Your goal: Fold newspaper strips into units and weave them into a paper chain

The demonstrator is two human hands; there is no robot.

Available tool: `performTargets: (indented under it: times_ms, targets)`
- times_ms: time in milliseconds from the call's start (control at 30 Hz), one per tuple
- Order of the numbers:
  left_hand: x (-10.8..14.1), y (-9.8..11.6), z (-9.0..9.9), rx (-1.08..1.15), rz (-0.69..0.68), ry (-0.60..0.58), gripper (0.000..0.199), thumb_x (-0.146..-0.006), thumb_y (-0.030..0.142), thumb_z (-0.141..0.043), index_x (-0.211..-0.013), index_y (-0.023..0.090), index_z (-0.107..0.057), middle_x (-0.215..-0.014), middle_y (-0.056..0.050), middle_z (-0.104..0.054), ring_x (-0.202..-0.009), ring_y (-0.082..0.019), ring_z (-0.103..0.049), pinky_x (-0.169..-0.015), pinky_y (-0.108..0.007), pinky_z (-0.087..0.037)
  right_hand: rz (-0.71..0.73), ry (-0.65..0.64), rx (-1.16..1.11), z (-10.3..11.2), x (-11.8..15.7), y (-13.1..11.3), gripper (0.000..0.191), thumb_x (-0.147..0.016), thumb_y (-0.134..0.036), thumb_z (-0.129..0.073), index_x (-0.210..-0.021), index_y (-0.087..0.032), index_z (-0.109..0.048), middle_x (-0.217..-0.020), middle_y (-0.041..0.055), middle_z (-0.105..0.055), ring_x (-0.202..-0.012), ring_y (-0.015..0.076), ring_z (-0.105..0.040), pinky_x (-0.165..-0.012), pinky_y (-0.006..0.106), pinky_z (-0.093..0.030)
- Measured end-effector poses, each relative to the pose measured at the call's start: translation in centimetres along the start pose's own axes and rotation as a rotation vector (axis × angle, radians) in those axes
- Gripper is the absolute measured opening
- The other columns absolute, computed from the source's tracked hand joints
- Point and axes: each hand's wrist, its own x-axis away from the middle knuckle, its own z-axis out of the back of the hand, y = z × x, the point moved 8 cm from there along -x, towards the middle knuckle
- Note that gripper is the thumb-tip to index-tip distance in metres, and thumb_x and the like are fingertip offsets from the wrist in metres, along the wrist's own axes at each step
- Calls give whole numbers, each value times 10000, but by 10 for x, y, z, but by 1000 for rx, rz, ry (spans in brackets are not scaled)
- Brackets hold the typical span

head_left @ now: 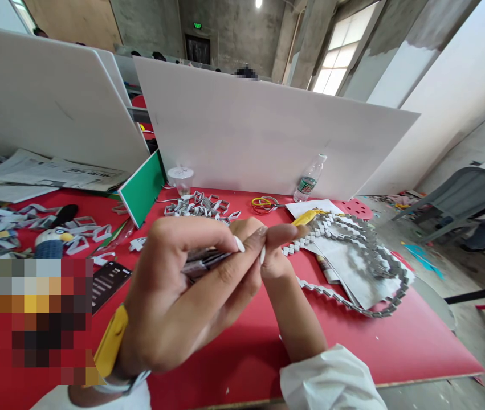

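My left hand (195, 290) is closed around a small folded grey-and-white paper strip (202, 263), which shows between its fingers and palm. The fingertips of my right hand (274, 247) press against those of my left hand, above the middle of the red table (242, 347). What the right fingertips pinch is hidden. A long zigzag chain of folded paper (325, 291) lies to the right of my hands. Behind them is a pile of folded paper links (199, 205).
A plastic bottle (309, 179), scissors (268, 205) and a lidded cup (181, 179) stand or lie near the white partition (268, 131). At left are a phone (110, 285), a toy bird (49, 242), a green board (143, 188) and paper scraps.
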Motion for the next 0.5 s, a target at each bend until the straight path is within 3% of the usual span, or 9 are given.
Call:
performTargets:
  times_ms: [267, 400, 500]
  targets:
    - [7, 0, 6, -121, -61, 75, 159, -760, 126, -677, -869, 233, -723, -677, 15, -549, -490, -56, -491, -461, -166, -486, 32, -2, 8, 0, -3, -8, 751, -537, -1005, -220, -440, -262, -266, -403, -30, -260, -446, 122, -314, -451, 282, -431]
    - [10, -2, 8, -213, -174, 155, 140, -733, 99, -705, -788, 227, -719, -780, -13, -598, -607, -88, -554, -591, -211, -532, 65, 49, -64, 0, -6, -18, 764, -600, -978, -124, -465, -250, -313, -425, -15, -328, -424, 115, -328, -389, 285, -315]
    - [11, -7, 8, -258, -289, 225, 165, -694, 119, -751, -791, 251, -735, -825, -33, -590, -697, -133, -577, -617, -259, -525, 53, 130, -54, 6, -7, -19, 754, -628, -963, -186, -493, -242, -364, -457, -11, -345, -447, 124, -337, -412, 294, -326]
